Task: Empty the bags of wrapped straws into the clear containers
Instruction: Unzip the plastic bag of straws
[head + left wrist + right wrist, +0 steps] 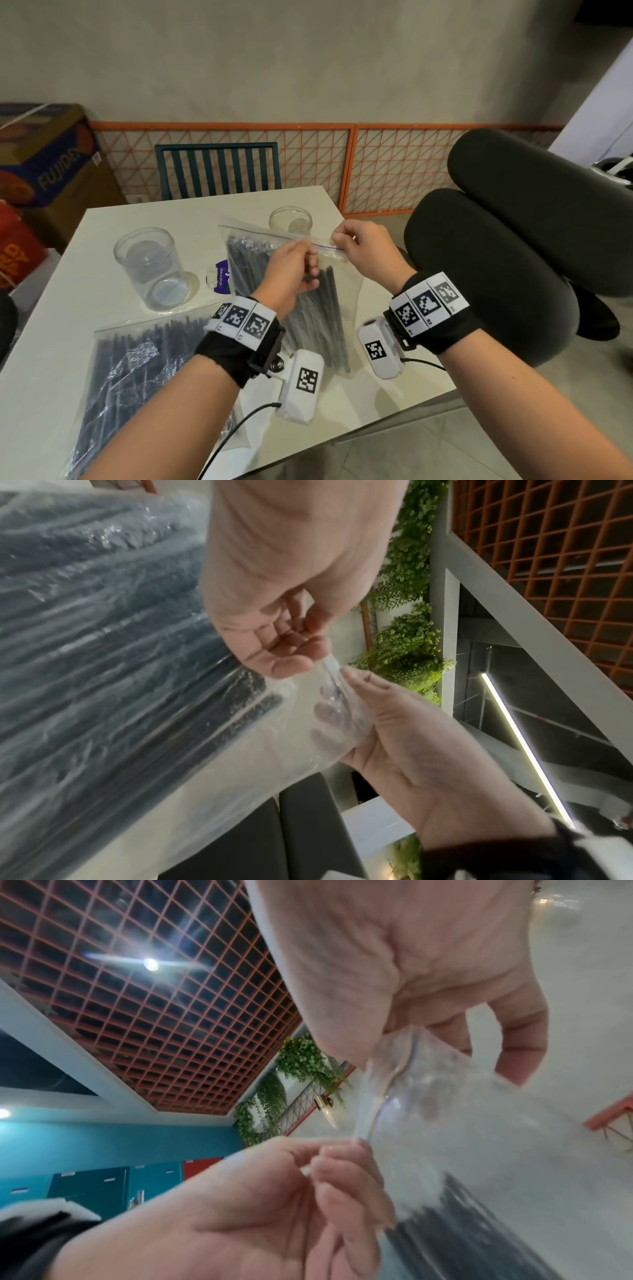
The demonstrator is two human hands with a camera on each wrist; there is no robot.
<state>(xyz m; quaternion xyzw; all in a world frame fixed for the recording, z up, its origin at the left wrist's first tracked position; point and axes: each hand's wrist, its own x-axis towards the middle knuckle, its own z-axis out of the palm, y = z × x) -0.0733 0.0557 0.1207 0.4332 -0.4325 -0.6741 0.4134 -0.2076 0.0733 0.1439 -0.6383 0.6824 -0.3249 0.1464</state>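
— Two hands on one zip seal. The left hand (297, 263) pinches the near lip of the held bag (260, 253) between thumb and fingertips; the right hand (359, 246) pinches the corner beside it, other fingers curled in.

— Where's everything else?

— The bag is lifted off the table (342, 404), mouth up, dark straws (318, 308) hanging inside. A second bag (137, 363) lies flat at the near left. One jar (150, 270) stands left of the held bag, another jar (291, 219) just behind it.

— What could go wrong?

— The film looks slick, I'd judge, so a pinch could slip off the lip. If the seal gives suddenly, the jerk might swing the bag into the far jar or spill straws on the table. Both jars look narrow, so pouring the whole bundle at once may scatter straws.
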